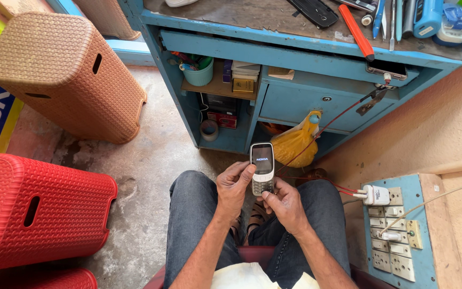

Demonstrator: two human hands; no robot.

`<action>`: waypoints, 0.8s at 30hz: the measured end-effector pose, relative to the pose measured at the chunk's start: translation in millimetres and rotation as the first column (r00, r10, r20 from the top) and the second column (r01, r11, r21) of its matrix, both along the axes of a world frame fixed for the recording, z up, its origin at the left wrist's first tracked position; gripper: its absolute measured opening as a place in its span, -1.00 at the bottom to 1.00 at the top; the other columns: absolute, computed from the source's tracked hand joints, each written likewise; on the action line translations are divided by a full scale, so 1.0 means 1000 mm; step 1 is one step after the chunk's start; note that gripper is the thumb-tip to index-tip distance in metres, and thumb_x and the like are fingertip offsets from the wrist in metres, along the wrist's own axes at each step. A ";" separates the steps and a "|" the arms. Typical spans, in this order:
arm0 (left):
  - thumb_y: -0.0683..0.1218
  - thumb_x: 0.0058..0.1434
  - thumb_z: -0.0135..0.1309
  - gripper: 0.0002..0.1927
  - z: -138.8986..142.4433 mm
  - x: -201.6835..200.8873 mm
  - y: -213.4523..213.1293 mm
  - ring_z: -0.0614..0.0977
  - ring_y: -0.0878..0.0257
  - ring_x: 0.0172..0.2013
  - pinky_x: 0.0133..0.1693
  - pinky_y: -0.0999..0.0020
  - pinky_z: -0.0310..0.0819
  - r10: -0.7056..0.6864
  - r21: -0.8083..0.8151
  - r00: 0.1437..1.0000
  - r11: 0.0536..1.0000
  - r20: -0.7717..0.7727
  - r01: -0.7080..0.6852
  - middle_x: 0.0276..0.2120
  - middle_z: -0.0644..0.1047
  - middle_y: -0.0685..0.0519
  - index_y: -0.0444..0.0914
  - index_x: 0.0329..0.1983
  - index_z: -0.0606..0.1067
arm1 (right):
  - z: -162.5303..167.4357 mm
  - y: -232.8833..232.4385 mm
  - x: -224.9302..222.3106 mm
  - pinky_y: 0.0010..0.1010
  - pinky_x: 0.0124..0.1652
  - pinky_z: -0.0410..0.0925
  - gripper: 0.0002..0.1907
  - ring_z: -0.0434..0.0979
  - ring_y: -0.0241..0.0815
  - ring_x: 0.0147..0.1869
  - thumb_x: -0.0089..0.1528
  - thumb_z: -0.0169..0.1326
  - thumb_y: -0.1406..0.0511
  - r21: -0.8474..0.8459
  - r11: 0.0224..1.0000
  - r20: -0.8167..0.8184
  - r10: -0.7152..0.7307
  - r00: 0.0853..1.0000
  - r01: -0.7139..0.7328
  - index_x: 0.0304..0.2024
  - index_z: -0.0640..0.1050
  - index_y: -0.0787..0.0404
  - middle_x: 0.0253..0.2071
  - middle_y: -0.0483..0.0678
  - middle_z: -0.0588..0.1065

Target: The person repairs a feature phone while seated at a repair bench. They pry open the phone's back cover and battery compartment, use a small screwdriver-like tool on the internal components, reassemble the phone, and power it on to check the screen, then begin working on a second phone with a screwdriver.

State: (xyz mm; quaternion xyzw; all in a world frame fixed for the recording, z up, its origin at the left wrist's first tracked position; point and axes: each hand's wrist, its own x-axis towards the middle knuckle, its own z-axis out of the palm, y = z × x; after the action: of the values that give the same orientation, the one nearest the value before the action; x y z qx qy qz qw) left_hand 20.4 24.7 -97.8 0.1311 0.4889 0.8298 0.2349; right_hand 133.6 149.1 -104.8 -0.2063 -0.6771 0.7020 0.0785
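While the red stool [38, 208] and tan stool [65, 75] are crowding the left floor edge, open concrete [151, 160] is lying between them and the knees. Left hand [235, 184] is curling its fingers around the keypad phone [262, 168], held upright above the lap; right hand [284, 203] is gripping its lower edge, thumb on keys. Blue workbench [295, 69] is standing close ahead, switchboard [397, 230] at far right.

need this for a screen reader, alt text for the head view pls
Seen from above, a seated person holds a small keypad phone in both hands, left hand gripping its side, right hand at the keys. Ahead stands a blue workbench; red stools sit left.
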 end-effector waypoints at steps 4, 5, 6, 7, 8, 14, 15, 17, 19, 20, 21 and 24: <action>-0.07 0.35 0.18 -0.74 0.001 0.000 0.000 0.55 0.42 -0.24 -0.20 0.52 0.45 -0.002 -0.004 1.000 1.000 -0.001 0.002 -0.25 0.57 0.13 -0.37 -0.06 0.64 | -0.003 0.000 0.000 -0.55 -0.42 0.40 -0.78 0.46 -0.43 -0.44 0.26 0.06 0.32 -0.011 1.000 -0.010 -0.006 1.000 0.006 -0.07 0.55 0.30 -0.38 -0.08 0.58; -0.07 0.35 0.18 -0.74 0.001 0.001 0.000 0.55 0.42 -0.24 -0.20 0.52 0.45 -0.004 -0.003 1.000 1.000 0.000 0.004 -0.25 0.56 0.13 -0.37 -0.06 0.64 | -0.004 0.000 0.000 -0.55 -0.43 0.40 -0.78 0.46 -0.43 -0.45 0.26 0.07 0.32 -0.005 1.000 -0.010 -0.006 1.000 0.006 -0.08 0.55 0.30 -0.39 -0.08 0.58; -0.07 0.35 0.18 -0.74 0.002 0.000 0.000 0.55 0.42 -0.25 -0.21 0.52 0.46 -0.006 -0.003 1.000 1.000 0.001 0.006 -0.26 0.56 0.13 -0.36 -0.05 0.64 | -0.004 0.000 0.000 -0.55 -0.43 0.40 -0.79 0.46 -0.43 -0.45 0.27 0.07 0.32 0.000 1.000 -0.010 -0.007 1.000 0.007 -0.09 0.55 0.30 -0.39 -0.09 0.58; -0.07 0.35 0.18 -0.74 0.002 0.000 0.000 0.55 0.42 -0.25 -0.21 0.51 0.46 -0.008 -0.002 1.000 1.000 0.001 0.008 -0.26 0.56 0.13 -0.36 -0.05 0.64 | -0.005 0.000 0.000 -0.55 -0.43 0.40 -0.80 0.46 -0.43 -0.46 0.27 0.07 0.32 0.006 1.000 -0.010 -0.008 1.000 0.008 -0.09 0.55 0.30 -0.40 -0.09 0.57; -0.07 0.35 0.18 -0.74 0.002 0.000 0.000 0.55 0.42 -0.25 -0.21 0.52 0.45 -0.007 -0.001 1.000 1.000 -0.003 0.007 -0.26 0.56 0.13 -0.36 -0.05 0.64 | -0.005 0.000 0.000 -0.55 -0.43 0.40 -0.80 0.46 -0.43 -0.46 0.27 0.07 0.33 0.003 1.000 -0.012 -0.008 1.000 0.008 -0.09 0.55 0.30 -0.40 -0.09 0.58; -0.08 0.36 0.17 -0.74 0.000 0.000 0.000 0.54 0.42 -0.26 -0.22 0.52 0.43 0.000 0.000 1.000 1.000 -0.014 0.000 -0.26 0.56 0.13 -0.37 -0.04 0.65 | -0.006 0.000 0.000 -0.56 -0.43 0.39 -0.79 0.45 -0.43 -0.46 0.26 0.07 0.34 -0.012 1.000 -0.009 -0.009 1.000 0.009 -0.08 0.55 0.29 -0.39 -0.08 0.58; -0.08 0.36 0.18 -0.74 0.000 0.000 0.000 0.53 0.42 -0.26 -0.22 0.52 0.43 0.000 0.000 1.000 1.000 -0.014 0.000 -0.26 0.56 0.13 -0.37 -0.04 0.65 | -0.006 0.000 0.000 -0.56 -0.43 0.39 -0.79 0.45 -0.43 -0.46 0.26 0.07 0.34 -0.013 1.000 -0.009 -0.008 1.000 0.008 -0.08 0.54 0.29 -0.39 -0.08 0.58; -0.08 0.35 0.18 -0.74 0.000 0.000 0.000 0.54 0.42 -0.25 -0.22 0.52 0.43 0.001 -0.002 1.000 1.000 -0.010 -0.001 -0.26 0.56 0.13 -0.37 -0.04 0.65 | -0.006 0.001 0.000 -0.56 -0.43 0.39 -0.79 0.45 -0.43 -0.45 0.26 0.08 0.34 -0.023 1.000 -0.009 -0.007 1.000 0.006 -0.07 0.54 0.29 -0.39 -0.08 0.58; -0.08 0.35 0.18 -0.75 0.000 0.000 0.000 0.54 0.42 -0.25 -0.22 0.52 0.43 0.003 -0.006 1.000 1.000 -0.004 -0.003 -0.26 0.56 0.13 -0.37 -0.05 0.65 | -0.006 0.001 0.000 -0.56 -0.42 0.38 -0.78 0.45 -0.44 -0.44 0.27 0.08 0.34 -0.037 0.999 -0.010 -0.005 1.000 0.005 -0.06 0.54 0.30 -0.38 -0.08 0.58; -0.09 0.35 0.18 -0.75 0.000 0.000 0.000 0.54 0.42 -0.25 -0.21 0.52 0.43 0.002 -0.002 1.000 1.000 -0.006 -0.002 -0.25 0.57 0.12 -0.37 -0.05 0.65 | -0.006 0.001 0.000 -0.56 -0.42 0.38 -0.78 0.45 -0.44 -0.44 0.27 0.08 0.34 -0.041 0.999 -0.013 -0.005 1.000 0.004 -0.06 0.54 0.30 -0.37 -0.08 0.58; -0.09 0.35 0.18 -0.75 0.000 0.000 0.000 0.55 0.41 -0.24 -0.20 0.52 0.44 0.002 0.002 1.000 1.000 -0.007 -0.002 -0.25 0.57 0.12 -0.37 -0.05 0.64 | -0.006 0.001 0.000 -0.56 -0.41 0.38 -0.78 0.45 -0.44 -0.44 0.27 0.08 0.34 -0.045 0.999 -0.015 -0.004 1.000 0.004 -0.06 0.54 0.30 -0.37 -0.08 0.58; -0.09 0.35 0.18 -0.75 -0.001 0.000 0.001 0.56 0.41 -0.22 -0.18 0.51 0.46 -0.001 0.008 1.000 1.000 0.000 0.001 -0.24 0.57 0.12 -0.38 -0.05 0.64 | -0.007 0.001 0.000 -0.56 -0.42 0.38 -0.78 0.45 -0.43 -0.44 0.27 0.08 0.35 -0.042 0.999 -0.011 -0.002 1.000 0.002 -0.06 0.54 0.30 -0.37 -0.08 0.58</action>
State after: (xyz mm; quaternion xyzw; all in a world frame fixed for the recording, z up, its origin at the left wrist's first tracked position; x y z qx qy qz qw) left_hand 20.3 25.2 -98.8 0.1321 0.4855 0.8317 0.2348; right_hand 133.5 150.4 -111.7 -0.2047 -0.6616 0.7171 0.0784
